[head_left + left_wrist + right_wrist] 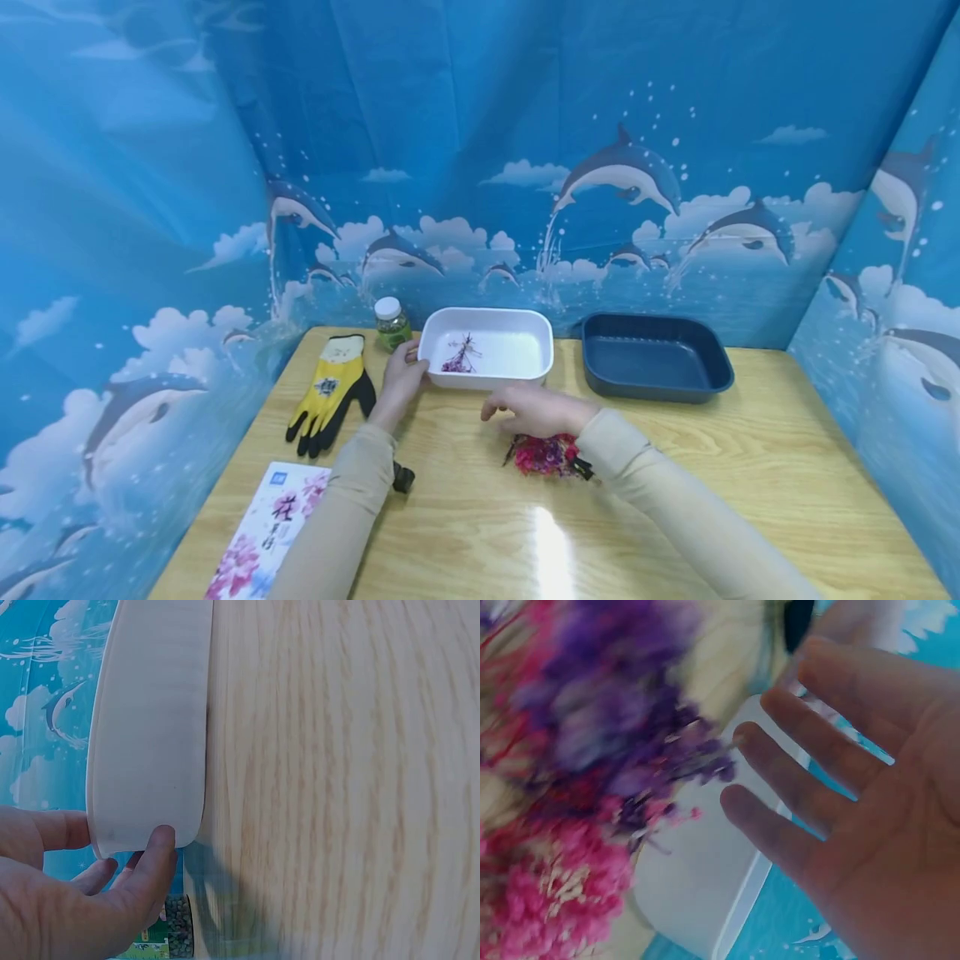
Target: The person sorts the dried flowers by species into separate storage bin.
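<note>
A white rectangular basin (517, 382) stands at the back of the table with a small purple dried flower sprig (459, 360) lying in its left part. My left hand (402, 379) grips the basin's left end; in the left wrist view, thumb and fingers meet its rim and end wall. My right hand (536, 408) is between the basin's front and a bunch of pink and purple dried flowers (543, 457) on the table. The right wrist view has this hand (870, 795) with fingers spread and nothing held, the flowers (615, 727) close by and blurred.
A dark blue basin (656, 387) stands to the right. On the left are a jar with a white lid (392, 323), a yellow and black glove (330, 396) and a flower-printed box (273, 521). A small black object (403, 478) lies beside the left sleeve.
</note>
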`<act>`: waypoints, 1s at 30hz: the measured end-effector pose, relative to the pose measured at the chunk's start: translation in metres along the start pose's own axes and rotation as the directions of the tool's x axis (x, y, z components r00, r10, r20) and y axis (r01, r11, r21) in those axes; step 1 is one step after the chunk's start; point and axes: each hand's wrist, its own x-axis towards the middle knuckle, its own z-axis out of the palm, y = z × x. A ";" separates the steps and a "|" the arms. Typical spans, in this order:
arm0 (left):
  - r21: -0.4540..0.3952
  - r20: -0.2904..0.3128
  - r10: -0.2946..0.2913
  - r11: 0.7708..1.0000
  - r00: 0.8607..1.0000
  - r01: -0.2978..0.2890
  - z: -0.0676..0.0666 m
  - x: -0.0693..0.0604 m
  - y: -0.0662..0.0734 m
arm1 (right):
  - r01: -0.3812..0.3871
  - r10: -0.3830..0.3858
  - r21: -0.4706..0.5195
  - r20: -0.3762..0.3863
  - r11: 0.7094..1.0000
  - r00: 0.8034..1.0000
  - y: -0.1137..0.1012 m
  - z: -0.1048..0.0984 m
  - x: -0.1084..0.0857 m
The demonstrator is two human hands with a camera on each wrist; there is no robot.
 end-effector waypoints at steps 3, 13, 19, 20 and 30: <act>-0.001 0.000 -0.002 1.000 1.000 0.002 0.000 0.001 0.000 | 0.007 -0.006 -0.128 0.006 0.992 1.000 0.002 0.007 0.002; 0.004 0.005 -0.003 1.000 1.000 0.003 -0.001 0.001 0.000 | -0.089 0.096 -0.291 0.009 0.953 0.995 0.009 0.024 0.003; -0.012 0.004 -0.006 1.000 1.000 0.006 0.001 0.001 0.000 | -0.140 0.155 -0.324 0.022 0.935 0.988 0.007 0.029 0.003; -0.014 0.003 -0.005 1.000 1.000 0.005 0.001 0.001 0.000 | -0.143 0.158 -0.326 0.019 0.934 0.987 0.007 0.029 0.002; -0.004 -0.004 0.000 1.000 1.000 0.000 0.000 0.000 -0.001 | -0.094 0.086 -0.346 -0.039 0.934 0.996 0.011 0.031 -0.002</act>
